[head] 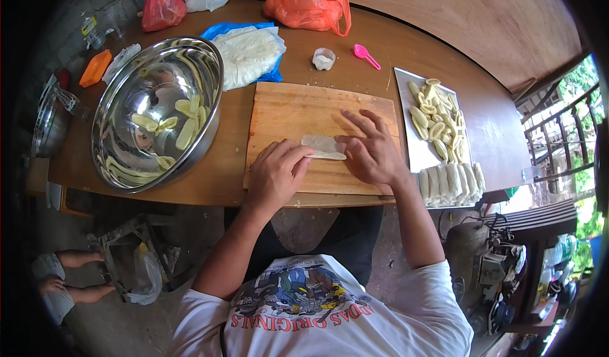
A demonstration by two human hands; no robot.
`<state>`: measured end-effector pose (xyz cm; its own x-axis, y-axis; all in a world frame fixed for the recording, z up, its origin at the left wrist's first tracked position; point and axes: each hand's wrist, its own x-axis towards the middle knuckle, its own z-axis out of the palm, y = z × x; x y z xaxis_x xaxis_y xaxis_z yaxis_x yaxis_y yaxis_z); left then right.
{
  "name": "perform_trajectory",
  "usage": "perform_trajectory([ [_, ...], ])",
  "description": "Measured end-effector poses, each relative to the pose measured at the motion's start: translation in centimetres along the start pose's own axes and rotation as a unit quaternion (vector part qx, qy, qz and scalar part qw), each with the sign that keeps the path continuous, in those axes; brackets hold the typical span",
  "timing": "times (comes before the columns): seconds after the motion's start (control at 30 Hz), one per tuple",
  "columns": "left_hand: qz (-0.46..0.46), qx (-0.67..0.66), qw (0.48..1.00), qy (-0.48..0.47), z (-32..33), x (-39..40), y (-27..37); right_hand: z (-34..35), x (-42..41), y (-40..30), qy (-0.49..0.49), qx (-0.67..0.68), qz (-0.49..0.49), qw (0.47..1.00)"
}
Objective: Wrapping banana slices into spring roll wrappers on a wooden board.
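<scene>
A partly rolled thin wrapper (325, 147) lies on the wooden cutting board (280, 109), its far part still flat. My left hand (280, 167) grips the near, rolled edge at its left end between thumb and fingers. Over the right end, my right hand (373, 152) has its fingers spread; a fingertip is close to the wrapper's far right corner, and whether it touches I cannot tell. To the right, a metal tray (418, 150) carries sliced bananas (437, 119) and a row of wrapped rolls (449, 181) at its near end.
A large steel bowl (157, 90) with several banana slices stands tilted at left. Beyond the board are a stack of wrappers (250, 52) on blue plastic, a small cup of white stuff (324, 60), a pink scoop (366, 55) and an orange plastic bag (309, 5). Another person's legs (85, 274) show lower left.
</scene>
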<state>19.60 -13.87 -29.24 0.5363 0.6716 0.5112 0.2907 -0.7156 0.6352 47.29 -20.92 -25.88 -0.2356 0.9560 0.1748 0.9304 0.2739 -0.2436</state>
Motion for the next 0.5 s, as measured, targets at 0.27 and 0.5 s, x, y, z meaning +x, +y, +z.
perform_trajectory([
  [0.27, -0.006, -0.001, 1.000, -0.001, 0.1, 0.1, 0.4, 1.1, 1.1, 0.4, 0.019, 0.040, 0.004, 0.999],
  [0.5, 0.009, -0.009, 1.000, 0.000, 0.0, 0.1, -0.2, 1.0, -2.9, -0.6, 0.016, 0.051, 0.037, 0.998],
])
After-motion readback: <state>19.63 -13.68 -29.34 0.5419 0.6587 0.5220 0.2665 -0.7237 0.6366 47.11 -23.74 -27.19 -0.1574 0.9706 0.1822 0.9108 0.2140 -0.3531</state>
